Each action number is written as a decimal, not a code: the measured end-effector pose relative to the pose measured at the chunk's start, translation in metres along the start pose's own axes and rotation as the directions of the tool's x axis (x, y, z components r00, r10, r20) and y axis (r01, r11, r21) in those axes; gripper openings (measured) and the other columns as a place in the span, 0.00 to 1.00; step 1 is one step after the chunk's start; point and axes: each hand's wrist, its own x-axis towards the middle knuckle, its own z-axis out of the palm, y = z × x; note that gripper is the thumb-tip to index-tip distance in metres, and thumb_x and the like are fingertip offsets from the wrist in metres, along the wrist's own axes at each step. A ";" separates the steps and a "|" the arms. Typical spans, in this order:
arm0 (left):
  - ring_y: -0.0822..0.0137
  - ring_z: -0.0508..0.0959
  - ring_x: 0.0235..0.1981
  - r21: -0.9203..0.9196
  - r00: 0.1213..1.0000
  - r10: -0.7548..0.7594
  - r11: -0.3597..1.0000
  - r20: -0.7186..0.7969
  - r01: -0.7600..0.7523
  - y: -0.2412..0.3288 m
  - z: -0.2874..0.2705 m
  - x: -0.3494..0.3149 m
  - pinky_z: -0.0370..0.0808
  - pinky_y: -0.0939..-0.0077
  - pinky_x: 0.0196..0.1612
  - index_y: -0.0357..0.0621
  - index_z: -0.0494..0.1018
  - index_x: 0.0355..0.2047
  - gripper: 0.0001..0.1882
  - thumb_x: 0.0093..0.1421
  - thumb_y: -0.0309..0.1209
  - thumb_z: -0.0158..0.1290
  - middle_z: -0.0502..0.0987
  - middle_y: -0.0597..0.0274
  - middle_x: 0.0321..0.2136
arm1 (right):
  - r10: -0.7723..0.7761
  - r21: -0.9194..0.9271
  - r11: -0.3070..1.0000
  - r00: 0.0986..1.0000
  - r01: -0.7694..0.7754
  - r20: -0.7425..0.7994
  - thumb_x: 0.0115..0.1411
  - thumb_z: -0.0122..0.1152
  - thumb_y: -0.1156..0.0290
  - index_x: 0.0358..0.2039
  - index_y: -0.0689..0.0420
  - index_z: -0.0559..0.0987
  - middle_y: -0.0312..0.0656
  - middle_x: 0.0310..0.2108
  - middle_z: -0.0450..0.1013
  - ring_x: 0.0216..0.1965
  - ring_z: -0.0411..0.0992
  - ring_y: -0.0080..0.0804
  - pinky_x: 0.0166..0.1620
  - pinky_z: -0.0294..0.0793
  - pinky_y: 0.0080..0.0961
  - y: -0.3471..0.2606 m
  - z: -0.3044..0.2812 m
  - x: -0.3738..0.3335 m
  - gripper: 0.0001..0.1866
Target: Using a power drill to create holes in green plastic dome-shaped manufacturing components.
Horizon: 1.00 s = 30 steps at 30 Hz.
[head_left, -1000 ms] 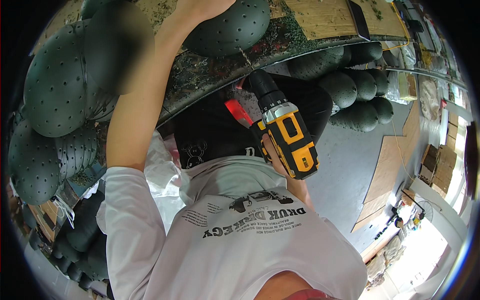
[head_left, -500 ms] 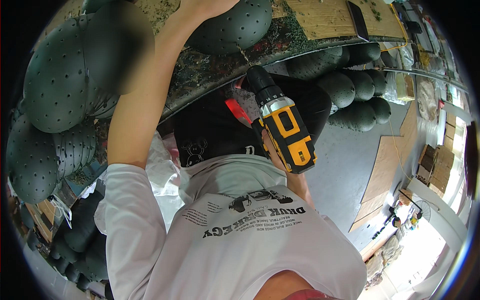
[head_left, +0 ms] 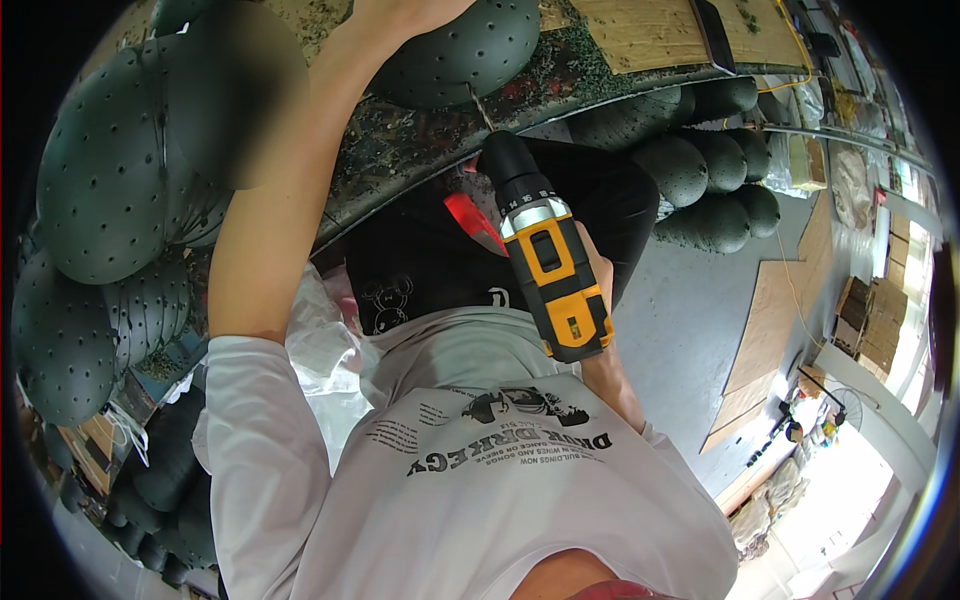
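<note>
A yellow and black cordless drill points up and away from me, its thin bit touching or just entering the near side of a dark green dome dotted with small holes. My right hand is closed round the drill's grip, mostly hidden under its body. My left hand lies over the far left side of the dome; its fingers run out past the upper edge of the picture. The dome rests at the near edge of a dark workbench strewn with green shavings.
Large perforated domes are stacked at the left, partly behind a dark blurred patch. More dark rounded pieces lie in rows at the right. A phone lies on cardboard on the bench. A red object shows beside the drill.
The drill's body has swung left and stands more upright in the picture. Its bit meets the dome slightly farther left. My left hand has stayed on the dome.
</note>
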 end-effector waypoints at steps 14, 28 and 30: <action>0.55 0.78 0.36 0.037 0.998 0.031 0.999 -0.048 -0.029 -0.006 0.006 0.007 0.74 0.61 0.41 0.40 0.71 0.38 0.15 0.66 0.41 0.54 0.76 0.53 0.35 | -0.218 -0.028 0.975 0.976 0.218 0.002 0.46 0.69 0.74 0.38 0.66 0.73 0.48 0.30 0.73 0.28 0.76 0.44 0.34 0.74 0.27 -0.004 -0.003 0.014 0.19; 0.55 0.77 0.35 0.029 0.998 0.036 0.999 -0.048 -0.035 -0.001 0.005 0.011 0.74 0.63 0.41 0.40 0.71 0.37 0.12 0.66 0.37 0.55 0.75 0.53 0.35 | -0.352 -0.014 0.936 0.936 0.352 -0.008 0.44 0.74 0.70 0.39 0.61 0.72 0.53 0.25 0.74 0.30 0.76 0.57 0.31 0.75 0.31 0.002 -0.010 0.023 0.24; 0.55 0.77 0.35 0.036 0.998 0.049 0.998 -0.040 -0.047 -0.002 0.006 0.010 0.74 0.63 0.41 0.40 0.71 0.37 0.12 0.66 0.37 0.55 0.76 0.53 0.34 | -0.337 -0.055 0.940 0.941 0.337 0.005 0.45 0.75 0.69 0.38 0.61 0.72 0.52 0.26 0.75 0.32 0.76 0.57 0.32 0.75 0.33 0.002 -0.012 0.025 0.23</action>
